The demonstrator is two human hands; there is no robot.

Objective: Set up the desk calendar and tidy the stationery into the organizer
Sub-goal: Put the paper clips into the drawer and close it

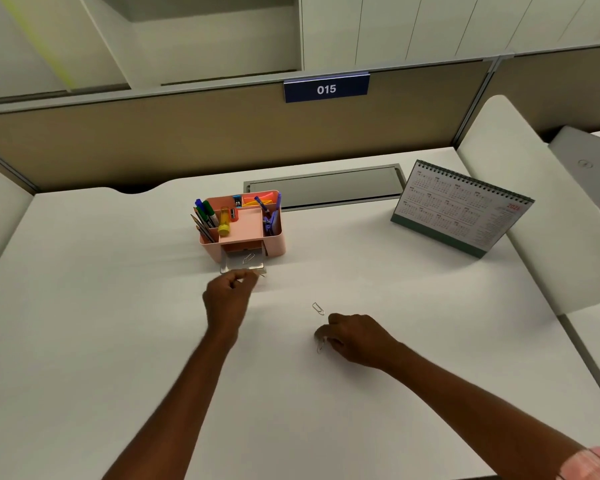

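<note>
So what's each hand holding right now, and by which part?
The right hand pinches a paper clip by its upper end, so it dangles. The left hand, at the organizer's open drawer, seems to pinch something small; what cannot be told.

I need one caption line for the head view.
Both hands gather paper clips into the pink organizer drawer; calendar stands.

Left hand (227, 294) reaches toward 12 o'clock, fingers pinched together; right hand (355, 336) lies at 3 o'clock, fingers curled.
</note>
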